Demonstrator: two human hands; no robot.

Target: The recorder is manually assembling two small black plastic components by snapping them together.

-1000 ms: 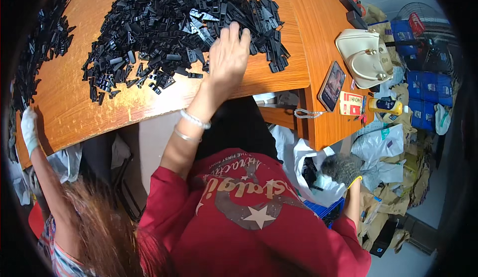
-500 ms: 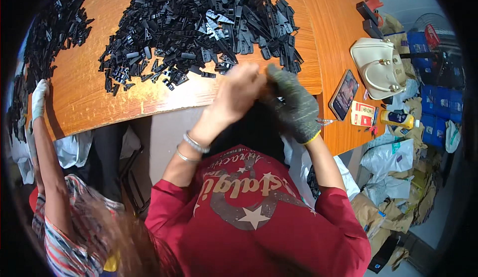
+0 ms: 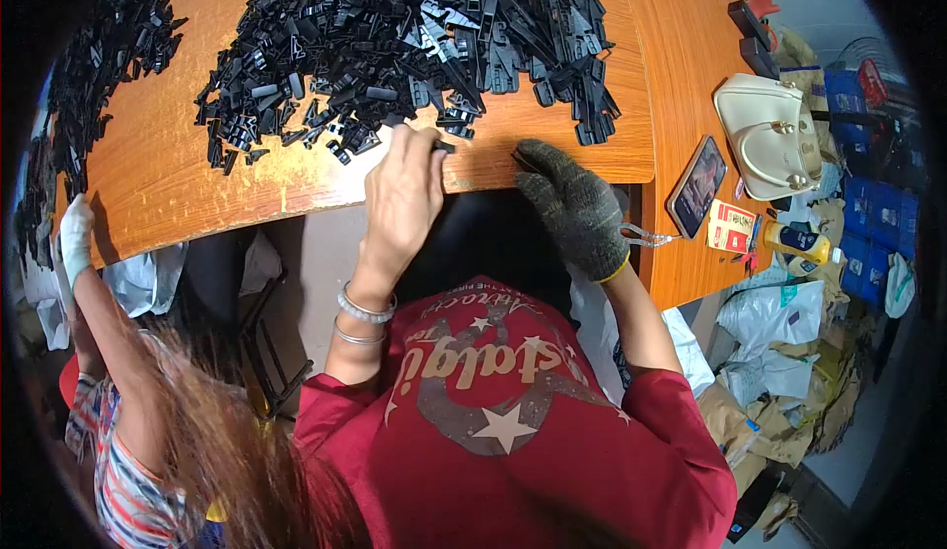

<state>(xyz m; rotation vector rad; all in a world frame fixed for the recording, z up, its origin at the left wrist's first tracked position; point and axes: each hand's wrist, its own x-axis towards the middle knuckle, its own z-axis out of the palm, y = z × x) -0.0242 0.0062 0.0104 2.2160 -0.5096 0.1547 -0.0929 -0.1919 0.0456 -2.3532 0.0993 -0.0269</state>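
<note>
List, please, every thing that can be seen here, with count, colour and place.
plastic parts: too many to count, black, big heap on table top
second heap: many, black, table's left end
table: one, orange wood
handbag: one, cream, right side
phone: one, dark, right table edge
small box: one, red and yellow, beside phone
bottle: one, yellow, right
bags: several, white and brown, floor right
co-worker's hand: one, white glove, left table edge
left hand: bare, two bracelets, grip at heap's edge
right hand: dark glove, on table edge
</note>
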